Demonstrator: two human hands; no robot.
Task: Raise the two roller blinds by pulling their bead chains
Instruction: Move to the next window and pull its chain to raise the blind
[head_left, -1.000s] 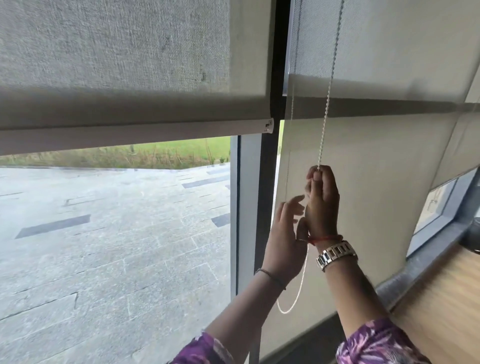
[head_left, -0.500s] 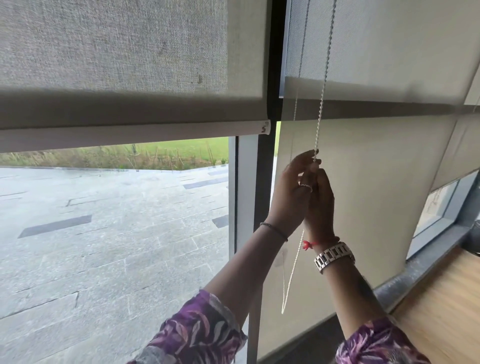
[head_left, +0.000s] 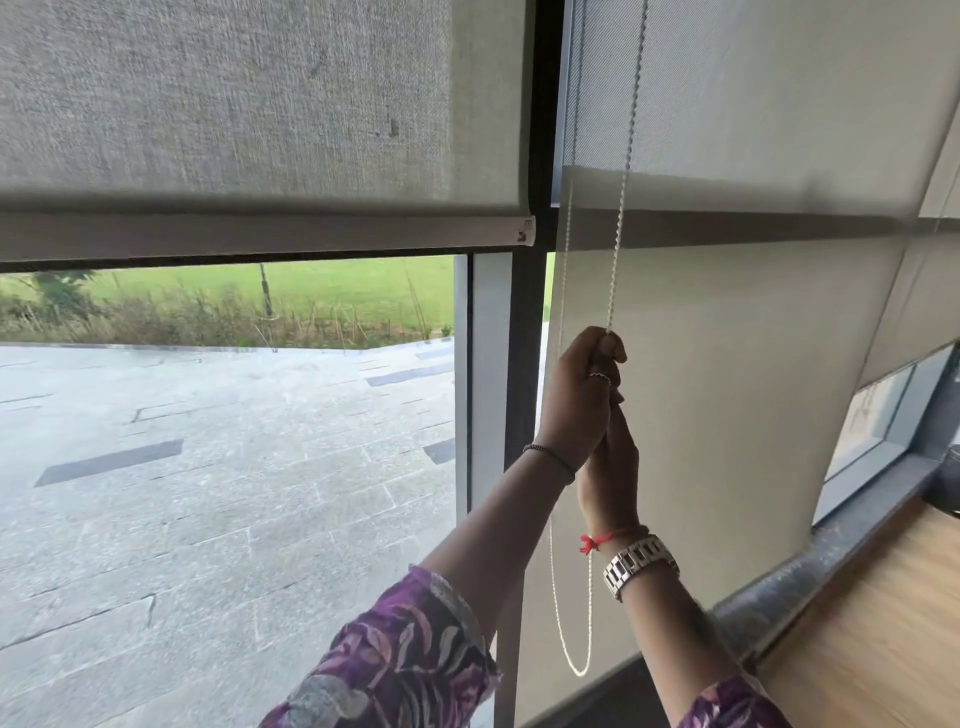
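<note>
The bead chain (head_left: 618, 249) is pinched at its top by the left hand (head_left: 579, 395), closed in a fist just right of centre. The right hand (head_left: 610, 478) is seen directly below at 6 o'clock, fingers curled around the same strand – its grip is partly hidden. The chain's loop hangs beneath both wrists. The left blind (head_left: 234, 104) is raised at 10 o'clock, glass showing under its bottom rail; the right blind (head_left: 727, 364) is lowered at 3 o'clock. No writing can be read.
</note>
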